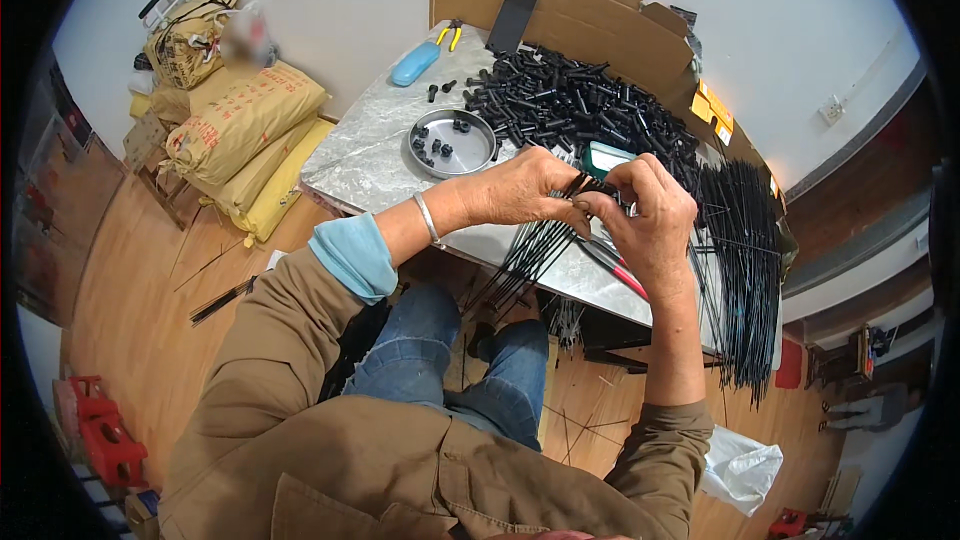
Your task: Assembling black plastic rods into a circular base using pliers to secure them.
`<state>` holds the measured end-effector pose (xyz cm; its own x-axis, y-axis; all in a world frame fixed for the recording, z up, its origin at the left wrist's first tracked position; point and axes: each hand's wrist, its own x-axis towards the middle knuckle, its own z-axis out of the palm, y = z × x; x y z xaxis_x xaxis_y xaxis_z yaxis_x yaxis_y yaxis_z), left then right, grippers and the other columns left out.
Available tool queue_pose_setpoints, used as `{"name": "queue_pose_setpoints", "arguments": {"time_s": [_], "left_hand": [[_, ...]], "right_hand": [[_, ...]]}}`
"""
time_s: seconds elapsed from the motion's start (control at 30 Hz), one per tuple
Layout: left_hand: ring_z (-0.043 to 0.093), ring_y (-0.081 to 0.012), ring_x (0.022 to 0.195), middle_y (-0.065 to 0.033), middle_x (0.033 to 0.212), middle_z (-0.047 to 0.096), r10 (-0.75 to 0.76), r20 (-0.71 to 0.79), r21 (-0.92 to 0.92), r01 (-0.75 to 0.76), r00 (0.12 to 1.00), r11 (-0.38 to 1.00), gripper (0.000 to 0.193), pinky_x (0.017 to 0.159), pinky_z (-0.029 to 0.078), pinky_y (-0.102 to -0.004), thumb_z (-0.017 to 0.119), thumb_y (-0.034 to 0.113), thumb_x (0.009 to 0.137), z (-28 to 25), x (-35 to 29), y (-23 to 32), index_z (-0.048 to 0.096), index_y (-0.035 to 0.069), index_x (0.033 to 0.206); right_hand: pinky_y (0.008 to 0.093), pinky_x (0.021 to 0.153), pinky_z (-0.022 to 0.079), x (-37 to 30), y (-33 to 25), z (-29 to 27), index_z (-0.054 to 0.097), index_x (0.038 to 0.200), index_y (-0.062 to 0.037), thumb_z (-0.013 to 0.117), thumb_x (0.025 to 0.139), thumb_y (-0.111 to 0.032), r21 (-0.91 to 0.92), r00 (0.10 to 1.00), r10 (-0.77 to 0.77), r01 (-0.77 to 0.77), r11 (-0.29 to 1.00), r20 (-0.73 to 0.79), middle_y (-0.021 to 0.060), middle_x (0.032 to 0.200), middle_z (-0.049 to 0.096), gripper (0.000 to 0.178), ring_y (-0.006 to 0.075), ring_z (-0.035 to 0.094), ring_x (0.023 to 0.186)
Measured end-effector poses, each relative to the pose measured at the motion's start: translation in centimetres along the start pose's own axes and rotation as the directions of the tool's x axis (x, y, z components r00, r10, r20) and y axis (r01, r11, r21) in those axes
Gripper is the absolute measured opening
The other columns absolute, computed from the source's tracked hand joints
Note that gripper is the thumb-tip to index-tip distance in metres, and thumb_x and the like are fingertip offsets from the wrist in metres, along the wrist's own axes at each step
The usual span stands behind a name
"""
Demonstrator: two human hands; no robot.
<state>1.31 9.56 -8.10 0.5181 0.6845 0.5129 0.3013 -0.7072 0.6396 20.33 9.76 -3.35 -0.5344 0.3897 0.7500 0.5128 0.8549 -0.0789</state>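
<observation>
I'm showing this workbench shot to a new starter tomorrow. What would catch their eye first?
First, the two hands meeting at the centre: the left hand and right hand pinch a fan of thin black rods between them. Behind them a big heap of short black tubes covers the marble table, beside a round metal dish. More long black rods hang over the table's right edge.

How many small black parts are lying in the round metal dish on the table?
About 6 in the metal dish: two at its far rim, one at the left, three toward the middle and near side. Blur may merge or hide some.
</observation>
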Motion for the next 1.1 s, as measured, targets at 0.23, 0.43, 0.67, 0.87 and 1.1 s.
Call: {"name": "queue_pose_setpoints", "arguments": {"time_s": [0.23, 0.43, 0.67, 0.87, 1.1], "left_hand": [[0.063, -0.0183, 0.065, -0.0047, 0.069, 0.065, -0.015, 0.013, 0.011, 0.015, 1.0, 1.0, 0.022, 0.058, 0.047, -0.0311, 0.072, 0.031, 0.077, 0.1, -0.2, -0.2, 0.071, 0.01, 0.083], [0.063, -0.0194, 0.065, -0.0054, 0.07, 0.065, 0.006, 0.037, 0.053, -0.008, 0.999, 0.999, 0.025, 0.058, 0.046, -0.0315, 0.073, 0.031, 0.077, 0.1, 0.0, -0.1, 0.07, 0.008, 0.085], [0.061, -0.0228, 0.057, -0.0108, 0.058, 0.058, 0.079, -0.002, 0.041, -0.079, 0.997, 0.996, 0.035, 0.054, 0.044, -0.0338, 0.073, 0.042, 0.076, 0.7, -0.1, -1.2, 0.067, 0.007, 0.077], [0.063, -0.0224, 0.067, -0.0101, 0.071, 0.063, 0.052, -0.012, 0.001, -0.052, 0.999, 0.999, 0.027, 0.061, 0.048, -0.0326, 0.076, 0.03, 0.075, 1.4, -0.3, -1.3, 0.067, 0.005, 0.081], [0.05, -0.0329, 0.115, -0.0202, 0.119, 0.056, -0.047, -0.032, 0.193, 0.052, 0.998, 0.98, 0.054, 0.094, 0.043, -0.0434, 0.078, 0.035, 0.07, 5.7, -4.1, -3.0, 0.062, 0.008, 0.115]], "right_hand": [[0.0255, 0.05, 0.043, 0.0, -0.5, 0.3, 0.056, 0.074, -0.0027, 0.082, 0.065, -0.013, 0.099, 0.994, 0.107, -0.11, 0.989, 0.034, 0.0032, 0.066, 0.052, 0.029, 0.0115, 0.05, 0.056], [0.0299, 0.048, 0.042, 0.7, -1.0, -0.5, 0.056, 0.07, -0.0065, 0.082, 0.064, -0.025, 0.014, 0.994, 0.08, -0.082, 0.997, 0.077, 0.0021, 0.064, 0.052, 0.033, 0.0165, 0.053, 0.054], [0.0267, 0.05, 0.044, 0.4, -0.7, 0.2, 0.055, 0.074, -0.0022, 0.083, 0.064, -0.016, 0.087, 0.992, 0.099, -0.106, 0.991, 0.083, 0.0048, 0.067, 0.054, 0.032, 0.0141, 0.052, 0.055], [0.0309, 0.05, 0.044, 1.3, -1.9, 0.2, 0.055, 0.071, -0.0075, 0.079, 0.069, -0.028, 0.057, 0.999, 0.041, -0.041, 0.998, -0.001, 0.0031, 0.065, 0.053, 0.032, 0.0203, 0.056, 0.056], [0.0306, 0.047, 0.044, 1.3, -1.5, 1.8, 0.056, 0.071, -0.0063, 0.075, 0.077, -0.014, -0.144, 0.998, -0.056, 0.055, 0.988, -0.003, 0.0042, 0.066, 0.058, 0.021, 0.0203, 0.058, 0.053]]}}
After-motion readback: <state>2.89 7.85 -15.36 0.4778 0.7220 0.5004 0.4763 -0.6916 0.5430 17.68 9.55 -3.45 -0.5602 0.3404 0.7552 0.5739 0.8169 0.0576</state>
